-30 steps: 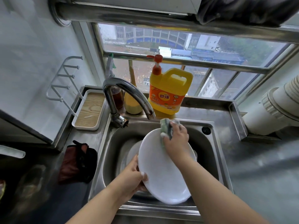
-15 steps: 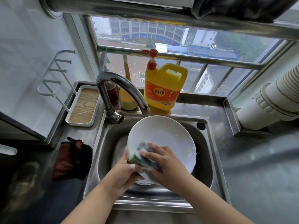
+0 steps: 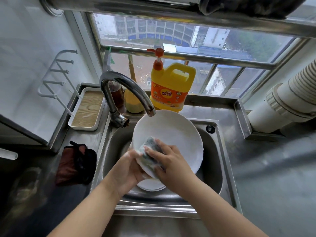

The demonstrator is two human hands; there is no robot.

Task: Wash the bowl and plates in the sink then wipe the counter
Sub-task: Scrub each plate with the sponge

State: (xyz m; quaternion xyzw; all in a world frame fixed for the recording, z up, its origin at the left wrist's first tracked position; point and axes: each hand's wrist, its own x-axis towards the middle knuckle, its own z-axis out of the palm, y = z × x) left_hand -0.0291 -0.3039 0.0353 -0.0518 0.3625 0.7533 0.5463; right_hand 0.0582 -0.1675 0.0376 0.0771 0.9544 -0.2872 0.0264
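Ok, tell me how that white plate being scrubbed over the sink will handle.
The white plate is probably slippery: suds show where the left hand holds its lower edge. It looks stiff and likely breakable, keeping its shape while the right hand presses the sponge on it. Tilted above the steel sink, a slip could chip it.

Plate (image 3: 172,132) in sink (image 3: 220,168), under faucet (image 3: 123,84)

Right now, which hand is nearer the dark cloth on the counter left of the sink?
Left. The left hand grips the plate's lower-left rim, on the sink side closest to the dark cloth. The right hand presses the sponge on the plate, farther right.
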